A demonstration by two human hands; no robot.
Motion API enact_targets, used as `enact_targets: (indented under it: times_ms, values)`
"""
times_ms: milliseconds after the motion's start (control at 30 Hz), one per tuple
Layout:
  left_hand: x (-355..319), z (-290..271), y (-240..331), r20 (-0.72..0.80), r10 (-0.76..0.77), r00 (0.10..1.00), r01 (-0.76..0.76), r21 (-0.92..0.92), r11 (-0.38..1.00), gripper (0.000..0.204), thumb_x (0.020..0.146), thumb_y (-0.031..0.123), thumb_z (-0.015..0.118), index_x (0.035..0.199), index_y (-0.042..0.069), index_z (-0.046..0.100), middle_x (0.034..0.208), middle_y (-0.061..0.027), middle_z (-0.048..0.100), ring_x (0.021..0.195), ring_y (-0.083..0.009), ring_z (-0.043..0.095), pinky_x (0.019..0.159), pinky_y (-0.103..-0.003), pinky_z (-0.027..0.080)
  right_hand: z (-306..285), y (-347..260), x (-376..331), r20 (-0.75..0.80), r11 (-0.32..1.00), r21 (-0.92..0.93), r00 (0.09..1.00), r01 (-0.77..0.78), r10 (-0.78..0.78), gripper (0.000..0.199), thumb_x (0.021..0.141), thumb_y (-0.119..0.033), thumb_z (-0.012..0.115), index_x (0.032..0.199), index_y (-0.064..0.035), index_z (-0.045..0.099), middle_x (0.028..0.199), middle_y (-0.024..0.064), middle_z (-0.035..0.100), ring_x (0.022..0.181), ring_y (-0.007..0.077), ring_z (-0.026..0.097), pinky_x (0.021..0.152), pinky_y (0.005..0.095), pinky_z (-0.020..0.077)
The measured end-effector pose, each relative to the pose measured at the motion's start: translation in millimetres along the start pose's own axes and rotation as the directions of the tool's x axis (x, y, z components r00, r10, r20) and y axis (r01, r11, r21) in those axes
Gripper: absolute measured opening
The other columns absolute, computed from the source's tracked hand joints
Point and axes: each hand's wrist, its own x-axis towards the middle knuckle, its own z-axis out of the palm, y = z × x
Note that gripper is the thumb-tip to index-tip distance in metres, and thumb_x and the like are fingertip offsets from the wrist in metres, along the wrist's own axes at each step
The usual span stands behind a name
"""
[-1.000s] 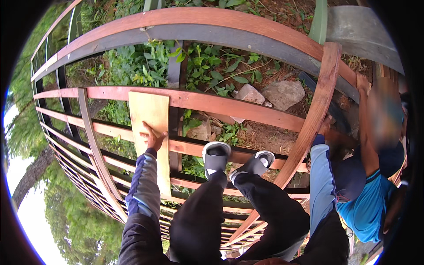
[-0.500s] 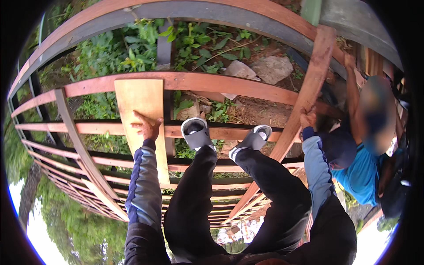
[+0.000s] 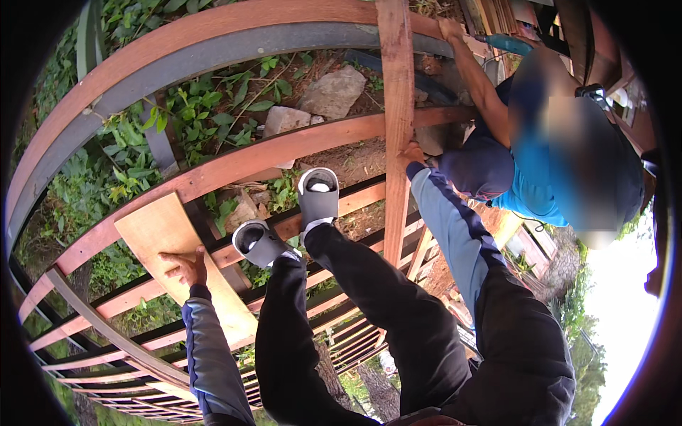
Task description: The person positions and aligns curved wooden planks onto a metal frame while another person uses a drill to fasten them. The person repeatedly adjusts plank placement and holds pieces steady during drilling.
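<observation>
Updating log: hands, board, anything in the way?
Left hand spread over pale wooden board. Right hand at edge of reddish plank. Co-worker in blue shirt close on right.

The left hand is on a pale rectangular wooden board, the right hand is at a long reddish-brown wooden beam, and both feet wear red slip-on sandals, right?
Not quite: the head view shows the slip-on sandals are grey and white, not red. The left hand is on the pale rectangular wooden board, and the right hand at the long reddish-brown wooden beam.

No lettering, label or number can be read.
</observation>
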Motion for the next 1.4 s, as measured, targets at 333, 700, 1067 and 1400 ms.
enact_targets:
  times_ms: [333,700,1067,1400]
  values:
    - [6,-7,-7,0.077,0.104,0.992,-0.102,-0.022,0.994,0.131,0.072,0.07,0.065,0.146,0.009,-0.024,0.15,-0.0365,0.006,0.13,-0.0668,0.0,0.11,-0.06,0.017,-20,-24,-12,0.165,0.997,0.063,0.986,-0.043,0.032,0.058,0.069,-0.023,0.07,0.12,-0.0022,0.05,0.11,0.0227,0.06,0.102,0.0363,0.061,0.086,0.0456,0.0498]
    - [41,5,-35,0.014,0.288,0.958,-0.288,0.011,0.958,0.13,0.075,0.066,0.065,0.142,0.005,-0.029,0.144,-0.0459,0.002,0.128,-0.0667,0.015,0.11,-0.056,0.022,-43,-39,-26,0.182,0.986,0.126,0.98,-0.106,0.082,0.054,0.068,-0.021,0.072,0.116,-0.0041,0.054,0.111,0.0218,0.062,0.106,0.0342,0.061,0.088,0.0445,0.0497]
    - [35,2,-32,0.047,0.213,0.976,-0.215,0.054,0.975,0.131,0.074,0.069,0.064,0.143,0.005,-0.028,0.14,-0.0496,0.006,0.126,-0.0683,0.018,0.107,-0.054,0.03,-39,-37,-23,0.2,0.991,0.084,0.976,-0.103,0.084,0.048,0.071,-0.022,0.07,0.114,-0.0043,0.054,0.114,0.0213,0.059,0.108,0.0361,0.059,0.09,0.0427,0.0489]
    - [30,-1,-28,0.034,0.267,0.963,-0.265,-0.054,0.963,0.131,0.075,0.065,0.067,0.142,0.007,-0.029,0.144,-0.0447,0.011,0.127,-0.069,0.012,0.109,-0.057,0.022,-39,-39,-20,0.219,0.99,0.081,0.971,-0.112,0.092,0.057,0.074,-0.024,0.068,0.122,-0.002,0.048,0.117,0.0219,0.057,0.11,0.0351,0.058,0.092,0.0445,0.0473]
